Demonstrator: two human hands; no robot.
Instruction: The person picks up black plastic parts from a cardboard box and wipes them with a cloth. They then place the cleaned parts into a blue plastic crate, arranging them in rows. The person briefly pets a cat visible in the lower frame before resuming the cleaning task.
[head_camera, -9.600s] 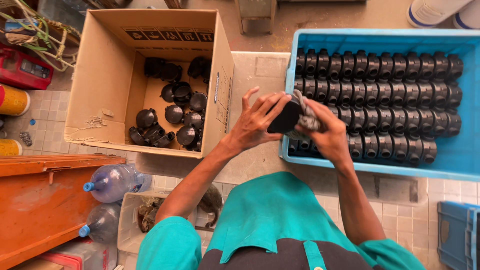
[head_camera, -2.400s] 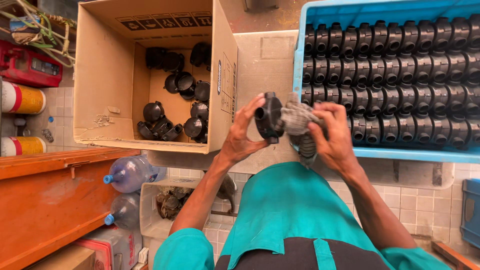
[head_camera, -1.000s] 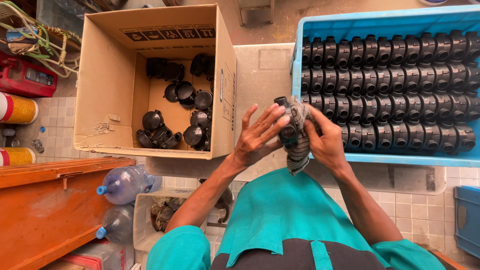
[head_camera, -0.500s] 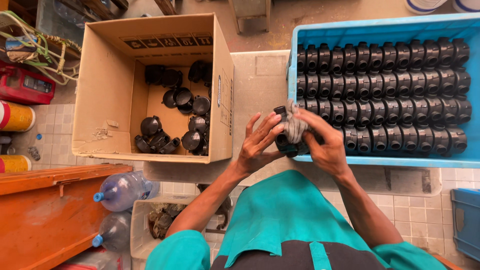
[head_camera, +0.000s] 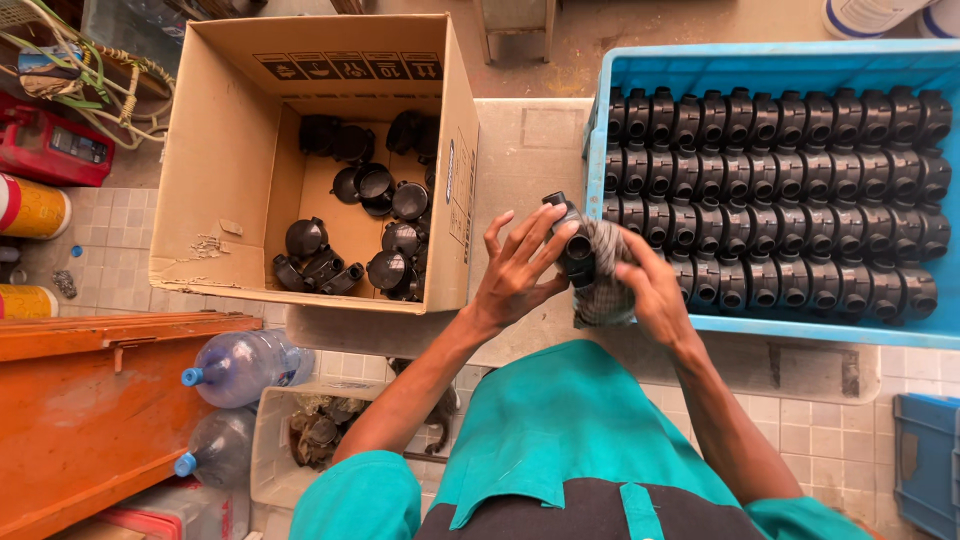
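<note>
A small workshop or parts-handling room, seen from above.

The signs were plain: a blue plastic crate (head_camera: 600, 130) held rows of identical black plastic fittings (head_camera: 770, 180) packed tightly side by side, and an open cardboard box (head_camera: 210, 180) beside it held a loose heap of the same kind of black parts (head_camera: 380, 240). Both stood on a worn concrete slab (head_camera: 525, 140) over a floor of small pale tiles (head_camera: 120, 250). Around them lay working clutter: an orange metal bench or cabinet (head_camera: 90, 410), empty clear plastic bottles (head_camera: 245, 365), a tangle of cables (head_camera: 90, 70), and a small bin of dusty scrap parts (head_camera: 320, 435).
</note>
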